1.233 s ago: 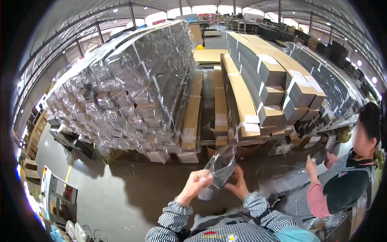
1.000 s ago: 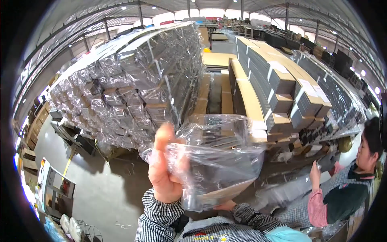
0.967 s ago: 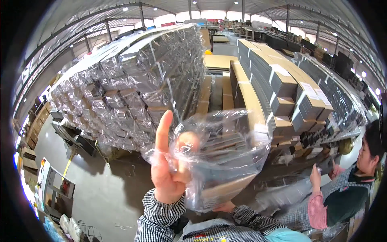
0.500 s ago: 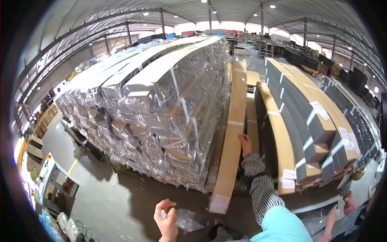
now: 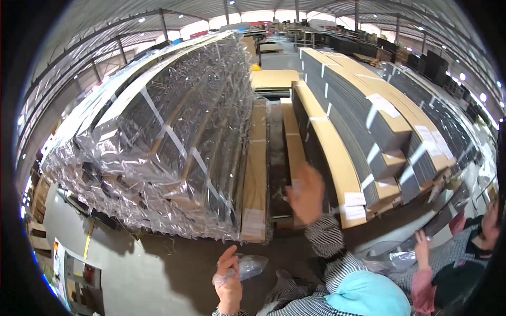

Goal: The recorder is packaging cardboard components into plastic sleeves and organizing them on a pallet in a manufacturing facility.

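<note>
The crumpled clear plastic bag (image 5: 247, 266) is see-through with white glints. The sleeve of fine black-and-white checked cloth (image 5: 329, 245) matches the person's jacket. The long stacked flat cartons (image 5: 337, 158) are tan on top, dark grey along their sides. The smooth concrete floor (image 5: 153, 274) is dull grey.

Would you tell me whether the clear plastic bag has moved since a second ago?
Yes. The clear plastic bag has dropped from in front of the wrapped stack to below it, crumpled in the left hand.
</note>
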`<control>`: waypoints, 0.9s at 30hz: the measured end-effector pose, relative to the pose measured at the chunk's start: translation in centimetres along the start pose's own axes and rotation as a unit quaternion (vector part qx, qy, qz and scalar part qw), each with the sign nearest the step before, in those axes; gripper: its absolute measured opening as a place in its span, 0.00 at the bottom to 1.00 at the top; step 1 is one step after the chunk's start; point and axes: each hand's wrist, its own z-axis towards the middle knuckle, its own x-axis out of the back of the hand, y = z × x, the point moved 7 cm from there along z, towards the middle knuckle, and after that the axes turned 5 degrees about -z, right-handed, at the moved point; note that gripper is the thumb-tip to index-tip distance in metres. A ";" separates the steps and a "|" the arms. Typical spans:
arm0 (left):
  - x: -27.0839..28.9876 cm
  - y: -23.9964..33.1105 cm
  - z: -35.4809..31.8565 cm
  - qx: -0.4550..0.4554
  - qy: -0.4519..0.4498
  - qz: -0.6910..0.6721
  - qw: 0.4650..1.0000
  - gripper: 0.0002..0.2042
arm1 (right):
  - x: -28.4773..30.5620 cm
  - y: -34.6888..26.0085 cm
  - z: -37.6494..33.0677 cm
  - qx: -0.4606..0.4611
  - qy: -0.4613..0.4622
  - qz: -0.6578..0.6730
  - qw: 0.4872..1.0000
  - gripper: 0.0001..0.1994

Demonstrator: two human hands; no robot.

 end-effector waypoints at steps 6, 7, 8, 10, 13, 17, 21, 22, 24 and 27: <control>-1.8 0.1 -3.5 0.035 -0.065 -0.093 0.993 0.30 | 8.0 12.5 -10.0 -0.172 -0.132 -0.216 0.952 0.37; -3.5 1.0 -4.0 0.071 -0.071 -0.158 0.982 0.31 | 8.2 10.9 -10.3 -0.180 -0.151 -0.211 0.949 0.40; -5.0 1.6 -4.7 0.068 -0.100 -0.201 0.972 0.33 | 8.0 10.7 -10.9 -0.229 -0.192 -0.179 0.937 0.42; -8.2 3.3 -6.4 0.062 -0.161 -0.262 0.950 0.35 | 11.0 10.3 -11.6 -0.234 -0.152 -0.185 0.942 0.40; -8.7 6.3 -8.4 0.032 -0.193 -0.262 0.945 0.38 | 16.5 5.7 -14.7 -0.182 -0.152 -0.177 0.955 0.32; -10.1 7.3 -10.4 0.088 -0.217 -0.300 0.925 0.40 | 21.3 -1.4 -20.2 0.011 -0.201 0.091 0.975 0.27; -13.8 7.1 -13.0 0.142 -0.299 -0.330 0.884 0.39 | 22.0 -7.6 -22.0 -0.051 -0.231 0.526 0.817 0.13; -13.6 6.6 -13.1 0.149 -0.292 -0.320 0.889 0.38 | 21.7 -6.9 -22.4 -0.121 -0.175 0.597 0.773 0.08; -13.2 5.8 -13.2 0.140 -0.254 -0.312 0.905 0.31 | 24.2 -5.5 -21.6 -0.096 -0.064 0.565 0.817 0.04; -12.1 3.1 -12.9 0.163 -0.180 -0.231 0.942 0.24 | 26.4 -3.9 -21.2 -0.069 -0.008 0.477 0.876 0.03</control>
